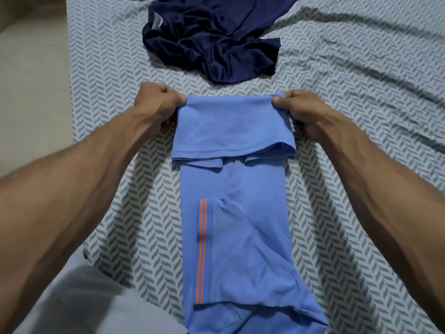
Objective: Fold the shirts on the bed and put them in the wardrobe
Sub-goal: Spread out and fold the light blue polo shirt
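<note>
I pinch the light blue shirt [231,213] by its far fold with the fingers of my left hand [156,104] and right hand [303,112], mid-fold, and next I judge it needs drawing toward me over the orange stripes [201,251].

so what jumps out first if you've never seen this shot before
The light blue shirt with two orange stripes lies in a long strip down the middle of the bed, its far end doubled back toward the camera. The left hand and right hand each pinch a corner of that fold. Beyond them a navy shirt sits crumpled on the grey herringbone bedsheet.
</note>
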{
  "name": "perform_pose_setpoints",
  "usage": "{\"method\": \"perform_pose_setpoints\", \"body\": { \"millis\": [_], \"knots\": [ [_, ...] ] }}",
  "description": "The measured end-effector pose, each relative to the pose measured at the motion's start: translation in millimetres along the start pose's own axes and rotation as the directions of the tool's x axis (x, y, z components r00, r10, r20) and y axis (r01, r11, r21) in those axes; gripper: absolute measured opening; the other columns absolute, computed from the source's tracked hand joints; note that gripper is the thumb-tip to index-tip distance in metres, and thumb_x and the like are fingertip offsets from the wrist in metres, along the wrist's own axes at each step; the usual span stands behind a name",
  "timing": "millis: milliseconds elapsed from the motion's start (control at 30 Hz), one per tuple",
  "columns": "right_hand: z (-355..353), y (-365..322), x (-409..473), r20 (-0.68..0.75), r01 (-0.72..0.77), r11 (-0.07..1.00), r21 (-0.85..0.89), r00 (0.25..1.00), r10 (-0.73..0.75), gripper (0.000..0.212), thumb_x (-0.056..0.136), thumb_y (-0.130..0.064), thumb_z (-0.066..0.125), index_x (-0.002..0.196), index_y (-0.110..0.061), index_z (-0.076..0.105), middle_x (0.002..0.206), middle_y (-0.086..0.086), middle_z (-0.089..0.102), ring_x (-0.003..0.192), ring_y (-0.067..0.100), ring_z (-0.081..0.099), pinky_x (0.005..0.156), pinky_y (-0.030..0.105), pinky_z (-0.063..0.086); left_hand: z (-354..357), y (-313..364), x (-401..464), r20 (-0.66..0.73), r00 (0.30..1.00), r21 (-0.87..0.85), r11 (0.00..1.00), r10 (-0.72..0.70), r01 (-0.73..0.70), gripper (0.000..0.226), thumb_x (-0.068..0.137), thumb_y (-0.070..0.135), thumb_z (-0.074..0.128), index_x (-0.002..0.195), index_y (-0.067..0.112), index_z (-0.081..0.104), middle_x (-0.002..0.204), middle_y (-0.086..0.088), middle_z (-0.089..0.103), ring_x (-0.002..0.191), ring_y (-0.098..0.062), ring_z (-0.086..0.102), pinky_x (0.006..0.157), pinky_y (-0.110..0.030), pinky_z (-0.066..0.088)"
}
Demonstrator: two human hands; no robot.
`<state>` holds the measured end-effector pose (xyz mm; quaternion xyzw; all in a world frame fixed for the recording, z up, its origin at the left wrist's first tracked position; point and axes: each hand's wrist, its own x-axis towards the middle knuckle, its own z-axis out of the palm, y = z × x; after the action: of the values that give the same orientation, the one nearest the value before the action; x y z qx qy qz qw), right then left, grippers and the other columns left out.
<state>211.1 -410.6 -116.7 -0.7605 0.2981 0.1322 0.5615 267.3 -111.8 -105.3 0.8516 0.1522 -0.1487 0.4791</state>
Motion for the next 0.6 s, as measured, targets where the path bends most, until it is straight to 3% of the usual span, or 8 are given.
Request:
{"method": "perform_pose_setpoints", "body": {
  "millis": [133, 267, 333, 433, 533, 600],
  "knots": [
    [-2, -3, -4, 0.015, -0.052, 0.998, -0.044, 0.999, 0.052, 0.037, 0.089, -0.042, 0.074, 0.064, -0.023, 0.055, 0.070, -0.008, 0.056, 0.049, 0.007, 0.042, 0.044, 0.022, 0.032, -6, 4, -5, 0.107, 0.992, 0.113, 0.991, 0.064, -0.076, 0.023, 0.078, 0.032, 0.086, 0.082, 0.012, 0.074, 0.068, -0.005, 0.064, 0.049, -0.015, 0.052, 0.046, -0.026, 0.043],
    [2, -1, -2, 0.023, -0.067, 0.996, -0.052, 0.997, 0.069, 0.022, 0.085, -0.031, 0.080, 0.081, -0.015, 0.065, 0.067, -0.004, 0.053, 0.056, 0.011, 0.045, 0.052, 0.025, 0.034, -12, 10, -2, 0.215, 0.976, 0.263, 0.962, 0.018, -0.076, 0.027, 0.077, 0.021, 0.086, 0.080, 0.001, 0.069, 0.065, -0.012, 0.055, 0.051, -0.022, 0.047, 0.049, -0.029, 0.042],
    [6, -2, -5, -0.022, -0.036, 0.998, -0.046, 0.999, 0.035, 0.023, 0.085, -0.024, 0.079, 0.076, -0.013, 0.061, 0.074, 0.000, 0.057, 0.065, 0.014, 0.053, 0.054, 0.026, 0.039, -11, 12, -6, 0.221, 0.975, 0.223, 0.971, 0.033, -0.083, 0.024, 0.079, 0.018, 0.085, 0.075, 0.007, 0.064, 0.067, -0.012, 0.057, 0.054, -0.022, 0.048, 0.053, -0.031, 0.043],
    [2, -8, -20, -0.002, -0.023, 1.000, 0.001, 1.000, 0.023, 0.025, 0.087, -0.024, 0.077, 0.072, -0.018, 0.059, 0.066, -0.002, 0.053, 0.056, 0.012, 0.047, 0.047, 0.022, 0.036, -18, 16, -23, 0.229, 0.971, 0.072, 0.994, 0.064, -0.082, 0.024, 0.085, 0.016, 0.080, 0.075, 0.012, 0.059, 0.077, -0.015, 0.060, 0.061, -0.024, 0.053, 0.050, -0.031, 0.043],
    [-8, -15, -37, 0.063, 0.003, 0.991, 0.136, 0.998, -0.012, 0.016, 0.085, -0.026, 0.079, 0.094, -0.017, 0.069, 0.087, 0.005, 0.064, 0.077, 0.022, 0.055, 0.060, 0.027, 0.043, -34, 22, -44, 0.191, 0.969, 0.028, 0.986, 0.156, -0.164, 0.026, 0.086, 0.014, 0.078, 0.074, 0.018, 0.056, 0.077, -0.013, 0.059, 0.067, -0.023, 0.053, 0.047, -0.022, 0.039],
    [-16, -22, -52, 0.027, 0.132, 0.983, 0.127, 0.990, -0.136, 0.019, 0.087, -0.021, 0.078, 0.103, -0.013, 0.069, 0.092, 0.003, 0.067, 0.088, 0.020, 0.059, 0.072, 0.030, 0.047, -48, 31, -62, 0.157, 0.956, 0.010, 0.968, 0.247, -0.252, 0.027, 0.084, 0.010, 0.078, 0.073, 0.020, 0.056, 0.070, -0.009, 0.058, 0.062, -0.017, 0.052, 0.046, -0.018, 0.039]
  ]
}}
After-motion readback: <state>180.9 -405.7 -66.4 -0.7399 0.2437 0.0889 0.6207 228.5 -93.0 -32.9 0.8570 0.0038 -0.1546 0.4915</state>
